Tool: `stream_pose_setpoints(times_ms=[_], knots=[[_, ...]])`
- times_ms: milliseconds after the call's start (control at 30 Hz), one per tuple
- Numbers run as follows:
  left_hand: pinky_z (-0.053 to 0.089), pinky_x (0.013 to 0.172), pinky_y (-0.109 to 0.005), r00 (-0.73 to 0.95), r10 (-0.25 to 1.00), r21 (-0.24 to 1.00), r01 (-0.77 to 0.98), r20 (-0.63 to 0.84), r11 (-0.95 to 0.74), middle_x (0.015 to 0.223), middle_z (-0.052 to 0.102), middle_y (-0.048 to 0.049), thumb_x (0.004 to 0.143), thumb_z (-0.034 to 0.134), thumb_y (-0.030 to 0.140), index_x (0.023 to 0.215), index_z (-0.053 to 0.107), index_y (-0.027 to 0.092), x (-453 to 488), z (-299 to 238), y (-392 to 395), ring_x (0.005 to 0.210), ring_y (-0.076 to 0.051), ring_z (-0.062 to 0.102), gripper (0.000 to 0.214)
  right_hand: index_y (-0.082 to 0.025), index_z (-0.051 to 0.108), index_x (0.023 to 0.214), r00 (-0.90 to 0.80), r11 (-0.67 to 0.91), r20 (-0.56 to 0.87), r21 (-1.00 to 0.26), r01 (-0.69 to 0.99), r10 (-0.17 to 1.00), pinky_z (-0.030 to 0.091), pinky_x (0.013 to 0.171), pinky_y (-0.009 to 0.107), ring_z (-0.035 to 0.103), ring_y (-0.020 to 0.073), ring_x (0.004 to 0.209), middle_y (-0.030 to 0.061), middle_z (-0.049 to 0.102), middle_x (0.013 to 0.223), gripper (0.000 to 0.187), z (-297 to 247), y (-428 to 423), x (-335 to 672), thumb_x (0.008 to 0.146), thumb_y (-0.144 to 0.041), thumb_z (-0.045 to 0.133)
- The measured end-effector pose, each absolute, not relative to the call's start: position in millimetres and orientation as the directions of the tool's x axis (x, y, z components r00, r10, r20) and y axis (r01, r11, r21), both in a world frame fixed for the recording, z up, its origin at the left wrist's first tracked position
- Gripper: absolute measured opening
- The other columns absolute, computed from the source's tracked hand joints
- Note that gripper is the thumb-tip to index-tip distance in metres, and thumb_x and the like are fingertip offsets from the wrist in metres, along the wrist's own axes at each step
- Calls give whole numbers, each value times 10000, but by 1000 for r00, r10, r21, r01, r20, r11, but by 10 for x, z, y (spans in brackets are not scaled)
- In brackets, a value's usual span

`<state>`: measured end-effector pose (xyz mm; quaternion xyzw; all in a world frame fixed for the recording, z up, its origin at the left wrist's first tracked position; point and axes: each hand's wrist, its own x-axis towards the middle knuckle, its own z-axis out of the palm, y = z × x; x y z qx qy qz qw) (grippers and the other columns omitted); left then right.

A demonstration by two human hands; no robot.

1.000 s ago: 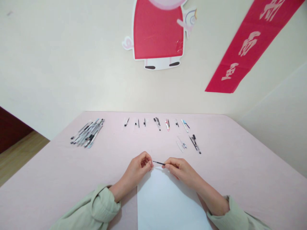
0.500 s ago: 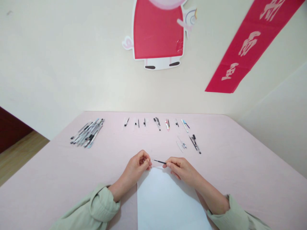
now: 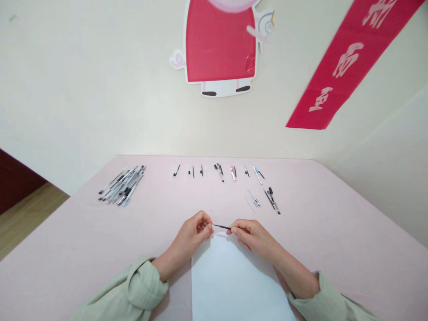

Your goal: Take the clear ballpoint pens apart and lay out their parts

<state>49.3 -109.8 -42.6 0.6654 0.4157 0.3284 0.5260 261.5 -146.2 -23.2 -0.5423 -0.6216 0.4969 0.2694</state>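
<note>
Here, a thin black rod, seemingly a plastic pen refill, is held level just above the far edge of a white sheet of paper, which lies on the pale pink bench. The right hand is closed on the rod's right end, the grip being a tight pinch of thumb and forefinger with the other fingers curled under. The left hand is likewise drawn into a closed pinch at the rod's left tip. Whether that tip is actually clamped cannot be told, as it is too small. The rod is judged to be very light, slim and somewhat springy. It is likely smooth enough to slip or roll, and apt to bow if pressed at mid-length. It is best taken near its ends with the fingertips alone, and only gently. Farther back, a bundle of grey and black pens is laid at the left. A row of small pen parts is set out along the far side. A few more pieces are placed nearer on the right, well apart from both hands.
</note>
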Motion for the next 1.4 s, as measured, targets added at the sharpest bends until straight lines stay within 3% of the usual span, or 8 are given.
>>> stream_pose_setpoints(times_ms=[233,433,867,1400], knots=[[396,569,-237,400,916,971,219,2,-97,622,581,33,792,522,229,761,507,195,502,-428,-1102,568,-118,526,48,-141,675,853,-277,-75,-198,-914,398,940,229,423,194,334,75,414,-63,404,473,247,-230,-1457,2613,861,-313,497],[409,518,-231,263,962,994,106,-67,40,566,553,55,780,524,258,735,455,207,474,-465,-1032,510,-115,538,96,-129,663,841,-284,-97,-215,-921,376,935,237,439,201,322,77,402,-75,365,429,284,-253,-1447,2673,878,-339,475],[395,614,-238,454,891,982,168,5,-91,728,608,-7,854,512,315,833,531,184,455,-431,-1075,642,-123,520,134,-132,659,839,-293,-88,-207,-924,371,933,219,431,206,290,75,382,-80,360,411,319,-238,-1446,2664,885,-381,463],[404,621,-236,451,893,975,198,5,-105,727,620,-2,840,531,266,829,526,187,484,-409,-1105,647,-124,532,79,-141,655,809,-292,-91,-221,-912,399,931,225,433,203,305,75,380,-75,372,419,289,-171,-1453,2624,886,-331,452]])
